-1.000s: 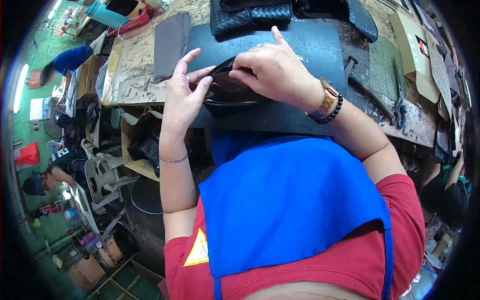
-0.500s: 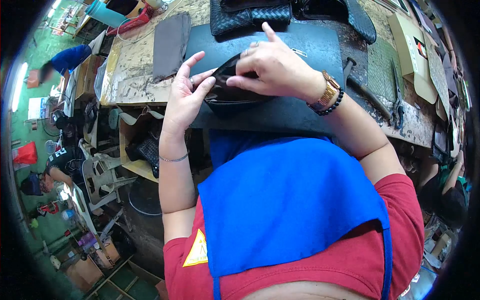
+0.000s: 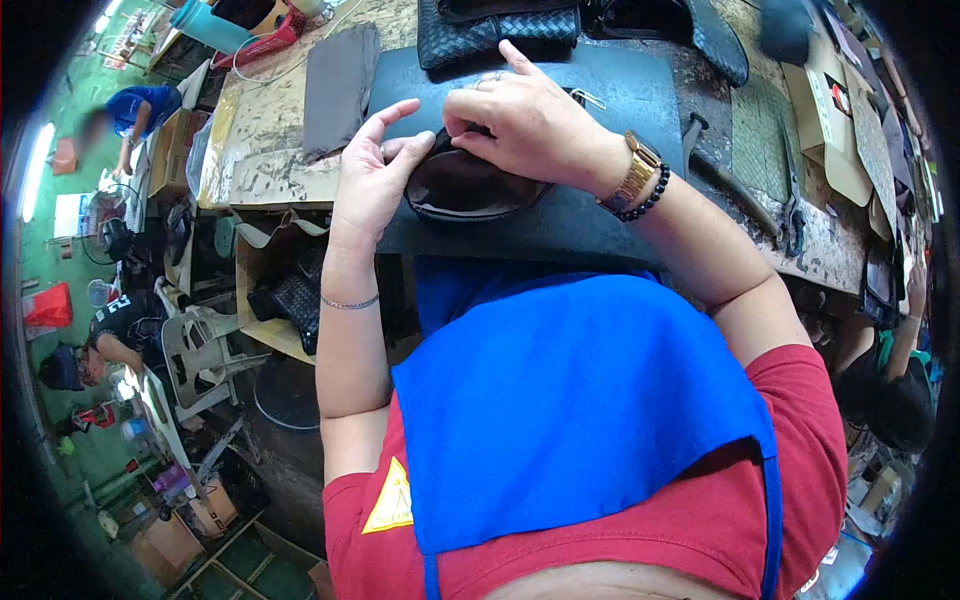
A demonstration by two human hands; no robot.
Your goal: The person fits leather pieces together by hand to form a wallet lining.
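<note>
A dark pouch (image 3: pixel 470 187) with its mouth spread wide lies at the near part of a black board (image 3: pixel 640 100); its brownish lining shows. My left hand (image 3: pixel 376 175) pinches the pouch's left corner between thumb and forefinger, the other fingers raised. Over the upper rim, my right hand (image 3: pixel 535 125) has its fingers curled onto the edge beside the left thumb, with one finger pointing up. A metal zipper pull (image 3: pixel 588 98) shows just beyond the right hand.
Black woven bags (image 3: pixel 500 35) stand at the far edge. A folded dark cloth (image 3: pixel 340 92) lies left. A hammer (image 3: pixel 735 180) and scissors (image 3: pixel 793 215) lie right, near an open cardboard box (image 3: pixel 825 130). Other people are at far left and right.
The pouch's mouth has opened wider toward me and shows more lining. My right hand has shifted slightly left, closer to my left thumb. A dark blurred shape has appeared at the top right.
</note>
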